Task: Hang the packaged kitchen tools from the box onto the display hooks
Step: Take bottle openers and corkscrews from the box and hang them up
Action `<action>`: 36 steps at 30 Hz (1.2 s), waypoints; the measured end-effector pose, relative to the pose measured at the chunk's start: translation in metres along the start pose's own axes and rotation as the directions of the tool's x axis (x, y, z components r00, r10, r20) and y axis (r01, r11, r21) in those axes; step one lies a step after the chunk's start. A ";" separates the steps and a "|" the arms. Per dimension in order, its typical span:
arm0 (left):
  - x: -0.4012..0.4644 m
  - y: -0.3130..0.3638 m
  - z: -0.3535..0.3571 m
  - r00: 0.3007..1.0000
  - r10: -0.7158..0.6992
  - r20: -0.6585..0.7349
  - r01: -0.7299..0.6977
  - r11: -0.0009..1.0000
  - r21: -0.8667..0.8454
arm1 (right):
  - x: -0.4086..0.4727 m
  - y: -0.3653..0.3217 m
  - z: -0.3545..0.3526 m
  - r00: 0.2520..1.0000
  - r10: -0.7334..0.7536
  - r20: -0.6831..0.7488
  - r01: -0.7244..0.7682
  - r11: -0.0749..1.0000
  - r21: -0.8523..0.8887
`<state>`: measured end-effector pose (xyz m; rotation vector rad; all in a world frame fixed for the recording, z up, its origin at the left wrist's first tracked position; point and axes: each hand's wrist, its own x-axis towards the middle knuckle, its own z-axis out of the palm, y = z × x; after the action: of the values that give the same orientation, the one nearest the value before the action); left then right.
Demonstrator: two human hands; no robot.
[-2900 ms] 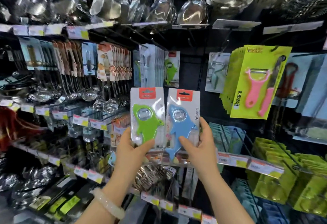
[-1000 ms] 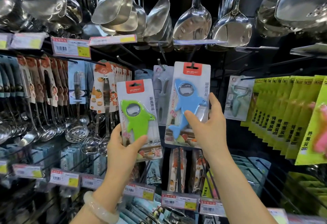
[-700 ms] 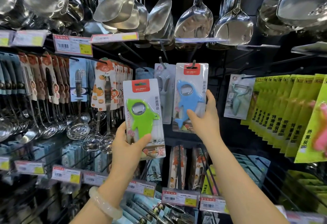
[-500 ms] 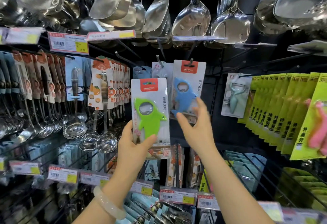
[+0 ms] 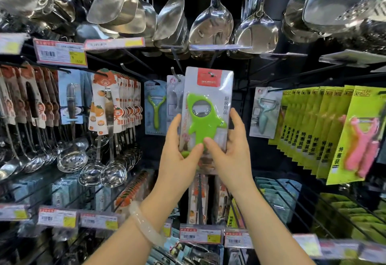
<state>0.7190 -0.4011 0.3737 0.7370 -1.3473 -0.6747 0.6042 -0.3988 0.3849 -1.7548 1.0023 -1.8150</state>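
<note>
In the middle of the frame, the left hand (image 5: 179, 151) and the right hand (image 5: 231, 151) both hold the bottom of the green pack (image 5: 206, 116), fingers clamped on its two sides. The pack stands tall, its top hole right at the hook (image 5: 211, 62) above the fingers. I think it must slide straight back.

The held package (image 5: 208, 105) is clear with a red header card and a lime-green shark-shaped opener (image 5: 201, 124). Far right, yellow-green cards (image 5: 313, 131) carry black lettering and a pink peeler (image 5: 361, 145). Left, white cards (image 5: 100, 101) show orange fruit prints. Above hang shiny silver ladles (image 5: 211, 24). A pale, translucent bangle (image 5: 144, 225) circles the left wrist.
</note>
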 end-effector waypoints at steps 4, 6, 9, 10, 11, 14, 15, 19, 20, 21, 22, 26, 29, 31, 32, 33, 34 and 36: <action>0.014 0.014 0.008 1.000 0.011 0.029 -0.011 1.000 0.003 | 0.015 -0.008 -0.007 0.999 -0.003 -0.038 0.001 0.999 -0.047; 0.014 0.017 0.010 0.999 -0.007 0.039 0.007 1.000 0.000 | 0.017 -0.010 -0.009 1.000 0.015 -0.025 -0.016 0.998 -0.056; 0.010 0.016 0.010 0.998 -0.040 0.040 0.041 0.999 -0.007 | 0.015 -0.009 -0.009 0.999 0.044 -0.014 -0.045 0.997 -0.067; 0.009 0.013 0.010 0.998 -0.049 0.036 0.049 0.999 -0.013 | 0.015 -0.008 -0.009 0.999 0.049 -0.009 -0.050 0.996 -0.073; 0.008 0.012 0.010 0.998 -0.056 0.032 0.056 0.998 -0.014 | 0.014 -0.007 -0.009 0.999 0.054 -0.008 -0.054 0.995 -0.085; 0.008 0.015 0.011 0.997 -0.073 0.023 0.073 0.997 -0.005 | 0.015 -0.007 -0.008 0.997 0.072 -0.005 -0.072 0.991 -0.110; 0.008 0.017 0.011 0.997 -0.076 0.026 0.076 0.997 -0.008 | 0.016 -0.008 -0.008 0.997 0.074 -0.005 -0.074 0.991 -0.115; 0.009 0.023 0.012 0.996 -0.081 0.031 0.081 0.997 -0.004 | 0.019 -0.011 -0.008 0.997 0.075 -0.014 -0.076 0.990 -0.119; 0.009 0.023 0.012 0.996 -0.084 0.029 0.084 0.996 -0.009 | 0.019 -0.011 -0.009 0.997 0.076 -0.015 -0.077 0.990 -0.118; 0.009 0.023 0.012 0.996 -0.085 0.032 0.085 0.996 -0.015 | 0.018 -0.012 -0.009 0.997 0.079 -0.018 -0.080 0.989 -0.122; 0.008 0.024 0.012 0.996 -0.080 0.031 0.081 0.997 -0.016 | 0.018 -0.012 -0.010 0.997 0.079 -0.017 -0.080 0.989 -0.125; 0.006 0.028 0.011 0.997 -0.072 0.025 0.072 0.997 0.006 | 0.017 -0.016 -0.011 0.997 0.081 -0.008 -0.082 0.988 -0.133; 0.007 0.031 0.009 0.997 -0.069 0.031 0.068 0.997 0.026 | 0.017 -0.022 -0.013 0.996 0.089 0.002 -0.088 0.987 -0.132; 0.008 0.032 0.009 0.996 -0.072 0.045 0.071 0.997 0.024 | 0.017 -0.026 -0.014 0.996 0.089 0.002 -0.088 0.988 -0.129; 0.009 0.031 0.008 0.996 -0.076 0.049 0.075 0.997 0.036 | 0.017 -0.026 -0.014 0.996 0.091 0.002 -0.090 0.987 -0.132; 0.010 0.028 0.008 0.995 -0.084 0.053 0.081 0.995 0.052 | 0.017 -0.026 -0.014 0.995 0.099 0.004 -0.098 0.986 -0.137; 0.012 0.026 0.008 0.994 -0.095 0.056 0.091 0.994 0.063 | 0.018 -0.023 -0.013 0.994 0.109 0.007 -0.107 0.985 -0.138; 0.015 0.017 0.008 0.994 -0.099 0.057 0.093 0.991 0.093 | 0.020 -0.015 -0.011 0.992 0.129 0.009 -0.126 0.981 -0.150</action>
<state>0.7128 -0.4031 0.3971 0.8639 -1.4126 -0.7213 0.5937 -0.4018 0.4104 -1.7451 1.2422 -1.6803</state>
